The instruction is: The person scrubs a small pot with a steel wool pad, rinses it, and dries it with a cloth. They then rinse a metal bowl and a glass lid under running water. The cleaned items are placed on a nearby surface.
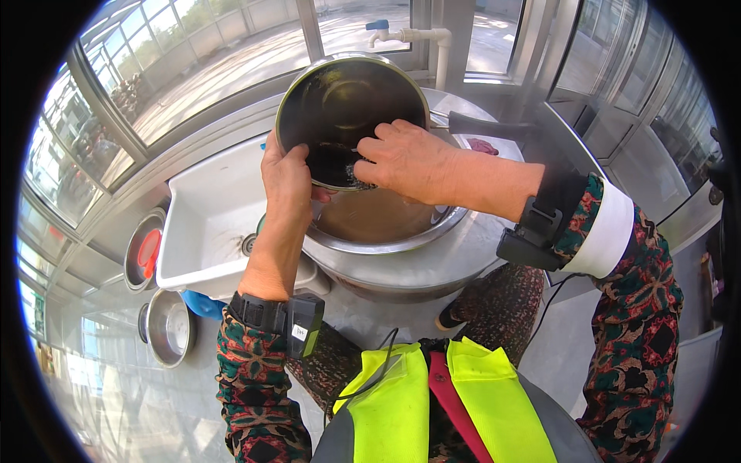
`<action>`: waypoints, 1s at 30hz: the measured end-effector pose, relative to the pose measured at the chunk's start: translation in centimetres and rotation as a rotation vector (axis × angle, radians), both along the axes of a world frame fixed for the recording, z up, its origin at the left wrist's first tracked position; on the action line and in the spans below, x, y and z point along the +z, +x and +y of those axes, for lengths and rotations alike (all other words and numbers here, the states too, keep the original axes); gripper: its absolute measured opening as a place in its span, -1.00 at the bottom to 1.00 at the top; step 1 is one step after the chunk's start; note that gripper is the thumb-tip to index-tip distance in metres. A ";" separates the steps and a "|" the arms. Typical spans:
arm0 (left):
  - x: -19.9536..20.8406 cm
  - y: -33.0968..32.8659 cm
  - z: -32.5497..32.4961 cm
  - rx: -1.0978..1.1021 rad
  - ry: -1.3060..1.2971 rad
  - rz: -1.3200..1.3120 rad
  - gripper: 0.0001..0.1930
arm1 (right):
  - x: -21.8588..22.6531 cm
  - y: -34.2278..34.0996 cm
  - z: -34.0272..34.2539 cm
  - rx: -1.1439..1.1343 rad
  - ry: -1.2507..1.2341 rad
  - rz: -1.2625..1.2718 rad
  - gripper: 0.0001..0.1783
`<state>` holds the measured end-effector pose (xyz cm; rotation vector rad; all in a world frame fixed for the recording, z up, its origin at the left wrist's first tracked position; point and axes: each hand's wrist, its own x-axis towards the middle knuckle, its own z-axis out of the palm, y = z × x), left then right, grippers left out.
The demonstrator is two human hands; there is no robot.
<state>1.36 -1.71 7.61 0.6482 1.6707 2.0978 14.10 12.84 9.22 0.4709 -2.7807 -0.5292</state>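
Note:
A long-handled saucepan (347, 96) is tilted with its dark inside facing me, above a metal basin (378, 247) of brownish water. My left hand (287, 181) grips the pan's lower left rim, thumb inside. Inside the pan, near the lower rim, my right hand (409, 158) presses its bent fingers on a small grey, glinting scrubber (361, 176), which looks like steel wool and is mostly covered by the fingers. The pan's dark handle (486, 127) points right, past my right wrist.
The basin stands on a round metal-topped support (471, 251). Left of it is a white sink (208, 204); beyond its left side are a pan with a red item (150, 251) and a steel bowl (171, 328). A tap (409, 35) and windows stand behind. A reddish scrap (483, 147) lies right.

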 end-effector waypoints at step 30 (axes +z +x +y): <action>-2.0 3.5 -0.9 -0.506 0.167 -0.349 -0.44 | 5.1 -4.1 -1.7 -0.353 -0.366 0.004 -0.70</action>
